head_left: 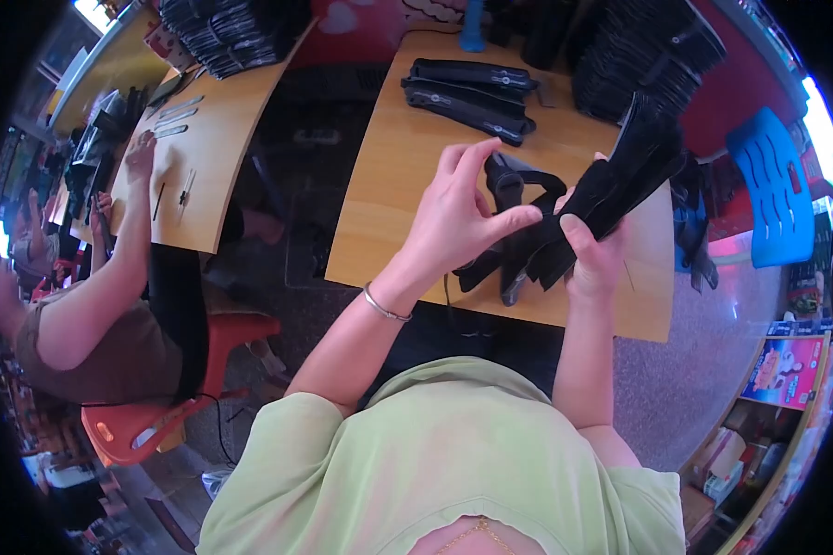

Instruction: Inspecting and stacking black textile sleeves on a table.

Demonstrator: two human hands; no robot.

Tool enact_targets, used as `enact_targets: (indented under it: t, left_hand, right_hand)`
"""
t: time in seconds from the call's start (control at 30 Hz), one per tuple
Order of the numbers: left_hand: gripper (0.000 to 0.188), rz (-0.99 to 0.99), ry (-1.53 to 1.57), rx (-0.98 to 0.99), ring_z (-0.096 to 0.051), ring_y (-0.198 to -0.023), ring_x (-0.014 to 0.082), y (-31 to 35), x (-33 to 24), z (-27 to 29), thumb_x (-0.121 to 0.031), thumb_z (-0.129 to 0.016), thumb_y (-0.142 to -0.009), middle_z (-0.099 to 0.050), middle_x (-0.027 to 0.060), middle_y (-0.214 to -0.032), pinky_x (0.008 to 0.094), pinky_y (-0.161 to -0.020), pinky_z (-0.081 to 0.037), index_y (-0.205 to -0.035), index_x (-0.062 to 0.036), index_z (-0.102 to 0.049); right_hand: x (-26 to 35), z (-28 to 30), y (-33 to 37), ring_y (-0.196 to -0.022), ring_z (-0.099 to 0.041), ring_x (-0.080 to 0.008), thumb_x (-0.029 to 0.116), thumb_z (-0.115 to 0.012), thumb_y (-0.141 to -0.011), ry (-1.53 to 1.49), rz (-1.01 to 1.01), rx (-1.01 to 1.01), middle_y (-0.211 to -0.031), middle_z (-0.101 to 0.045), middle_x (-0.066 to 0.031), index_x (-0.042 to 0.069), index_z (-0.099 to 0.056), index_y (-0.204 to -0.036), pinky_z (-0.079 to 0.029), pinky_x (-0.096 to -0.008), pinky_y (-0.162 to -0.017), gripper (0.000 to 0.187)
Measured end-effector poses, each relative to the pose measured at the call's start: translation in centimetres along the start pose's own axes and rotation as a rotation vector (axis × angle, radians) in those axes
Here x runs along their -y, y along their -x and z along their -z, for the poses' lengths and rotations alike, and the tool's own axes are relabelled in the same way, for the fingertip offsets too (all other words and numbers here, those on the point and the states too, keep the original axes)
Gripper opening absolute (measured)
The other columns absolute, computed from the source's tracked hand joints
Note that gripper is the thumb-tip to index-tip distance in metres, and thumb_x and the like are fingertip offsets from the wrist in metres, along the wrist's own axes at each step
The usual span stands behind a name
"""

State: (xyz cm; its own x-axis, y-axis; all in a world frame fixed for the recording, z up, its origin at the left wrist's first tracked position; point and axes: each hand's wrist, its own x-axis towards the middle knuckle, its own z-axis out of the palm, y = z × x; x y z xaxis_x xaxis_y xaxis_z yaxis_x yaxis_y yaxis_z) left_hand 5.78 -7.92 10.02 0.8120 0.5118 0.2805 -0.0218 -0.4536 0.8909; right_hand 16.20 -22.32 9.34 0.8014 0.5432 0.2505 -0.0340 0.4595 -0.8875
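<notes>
My right hand [594, 254] is closed round the lower end of a thick bundle of black fabric straps [620, 176], its thumb lying across the front. The bundle tilts up to the right above the table, with loose ends hanging below. Just left of it, my left hand [472, 208] is raised with thumb and fingers apart, and nothing shows between them. The thumb tip is close to the bundle; I cannot tell whether they touch. A looped black strap [509, 180] shows behind the left hand, its lower end hanging near the table's front edge.
Folded black fabric pieces [467, 97] lie on the wooden table [370, 217]. Beyond the bundle rises a tall black stack [648, 51]. A blue chair [773, 190] stands at the right. To the left, a co-worker [102, 333] sits at another table [204, 176] with thin tools.
</notes>
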Motion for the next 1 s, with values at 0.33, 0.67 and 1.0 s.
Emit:
enact_targets:
  t: [0.33,0.67,1.0]
  left_hand:
    - [0.029,0.286,0.477,-0.153,-0.051,-0.064,0.005,-0.2,4.2,-0.7,-0.009,-0.066,-0.086,-0.051,-0.0012,-0.074,0.0216,-0.055,-0.044,-0.107,-0.003,-0.047]
    - [0.029,0.449,0.405,-0.273,-0.045,-0.054,0.0022,2.8,9.3,7.5,-0.02,-0.066,-0.088,-0.051,-0.0028,-0.072,0.0177,-0.044,-0.035,-0.107,-0.0056,-0.05]
    - [0.068,-0.024,-1.024,-0.293,-0.057,-0.103,0.0322,2.7,9.6,8.9,-0.041,-0.068,-0.082,-0.058,0.0177,-0.11,0.0372,-0.088,-0.046,-0.134,-0.0034,-0.046]
  right_hand:
    - [-1.3,0.1,0.3,-0.086,-0.057,-0.0153,0.0,-0.069,-0.072,-0.245,0.052,-0.234,-0.094,-0.056,-0.0047,0.006,-0.048,-0.122,-0.048,-0.029,-0.08,0.055]
    - [7.4,17.2,-0.2,-0.086,-0.063,-0.0249,0.044,-0.062,-0.085,-0.198,0.212,-0.709,-0.092,-0.063,-0.0084,0.007,-0.058,-0.1,-0.052,-0.041,-0.08,0.04]
    - [5.8,9.0,1.2,-0.086,-0.057,-0.0154,0.011,-0.067,-0.083,-0.217,0.045,-0.308,-0.095,-0.055,-0.0045,0.011,-0.043,-0.135,-0.052,-0.0308,-0.075,0.057]
